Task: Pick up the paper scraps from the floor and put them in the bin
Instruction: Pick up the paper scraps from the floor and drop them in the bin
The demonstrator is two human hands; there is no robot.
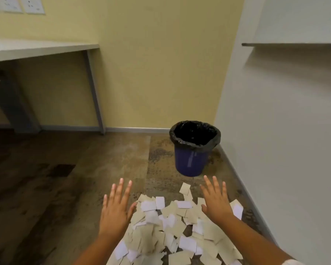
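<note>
the paper scraps lie in a heap on the floor, between the two forearms. the left hand and right hand are extended palm-down with fingers straight and spread, each grip released and holding nothing. beyond them, the blue bin, lined with a black bag, stands upright in the wall corner.

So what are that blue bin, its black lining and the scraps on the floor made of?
The round blue bin looks like smooth plastic: a pale streak of light runs down its side. The black liner seems thin plastic film, crinkled and glossy over the rim. The beige and white scraps look like matte paper or thin card, flat with cut edges.
</note>
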